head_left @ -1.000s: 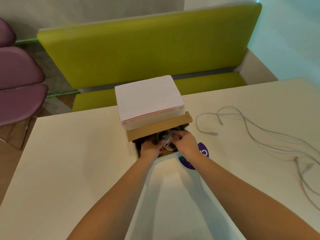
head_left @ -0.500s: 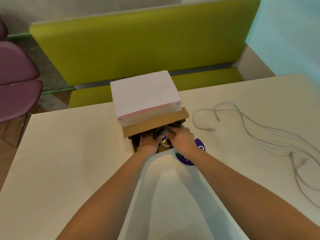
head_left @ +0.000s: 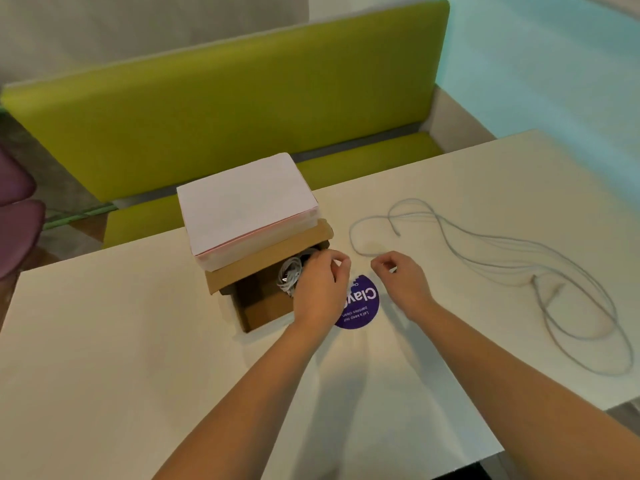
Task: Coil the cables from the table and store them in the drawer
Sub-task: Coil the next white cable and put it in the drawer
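Note:
A brown cardboard drawer stands pulled out of its cardboard box on the white table. A coiled white cable lies in the drawer's back right corner. My left hand hovers over the drawer's right wall beside the coil, fingers loosely curled, holding nothing. My right hand is over the table to the right of the drawer, fingers loosely curled and empty. A long grey cable sprawls uncoiled across the table's right side, its near end lying just beyond my right hand's fingertips.
A white stack of paper sits on the box. A round purple sticker is on the table between my hands. A green bench runs behind the table and purple chairs stand at the left.
Both hands have come out of the drawer and left the coiled cable inside. My right hand moved right toward the loose grey cable; my left hand drew back to the drawer's right wall.

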{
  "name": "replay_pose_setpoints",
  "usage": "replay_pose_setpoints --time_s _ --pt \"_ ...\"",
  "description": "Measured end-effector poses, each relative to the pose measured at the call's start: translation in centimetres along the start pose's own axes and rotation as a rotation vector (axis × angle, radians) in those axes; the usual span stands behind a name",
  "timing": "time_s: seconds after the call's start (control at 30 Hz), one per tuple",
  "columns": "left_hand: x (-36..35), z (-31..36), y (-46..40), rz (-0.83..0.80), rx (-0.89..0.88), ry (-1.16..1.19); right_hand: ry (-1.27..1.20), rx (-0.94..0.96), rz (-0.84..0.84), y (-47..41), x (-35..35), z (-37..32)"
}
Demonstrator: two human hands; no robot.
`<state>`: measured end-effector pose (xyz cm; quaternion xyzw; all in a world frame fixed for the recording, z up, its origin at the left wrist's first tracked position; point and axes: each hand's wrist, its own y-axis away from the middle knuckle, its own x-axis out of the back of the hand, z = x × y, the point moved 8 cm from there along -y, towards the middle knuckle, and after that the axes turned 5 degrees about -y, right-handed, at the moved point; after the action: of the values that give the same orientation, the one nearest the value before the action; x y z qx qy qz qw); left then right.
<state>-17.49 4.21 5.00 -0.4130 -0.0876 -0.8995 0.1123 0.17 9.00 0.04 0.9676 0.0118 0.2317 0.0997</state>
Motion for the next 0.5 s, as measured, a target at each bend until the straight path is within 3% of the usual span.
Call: replay_pose_setpoints --time_s 0.17,0.3,0.5 --pt "-4.7 3.5 -1.9 -0.208 0.008 0.069 0.120 -0.020 0.018 -1.9 2.9 1.7" --pt "-9.4 4.0 -4.4 -0.380 0.054 -0.067 0.177 -0.038 0.006 -4.3 5.1 2.4" --pt "-13.4 2.4 -7.5 -0.418 0.375 -0.083 0.200 -0.063 -0.047 -8.1 7.9 3.5"
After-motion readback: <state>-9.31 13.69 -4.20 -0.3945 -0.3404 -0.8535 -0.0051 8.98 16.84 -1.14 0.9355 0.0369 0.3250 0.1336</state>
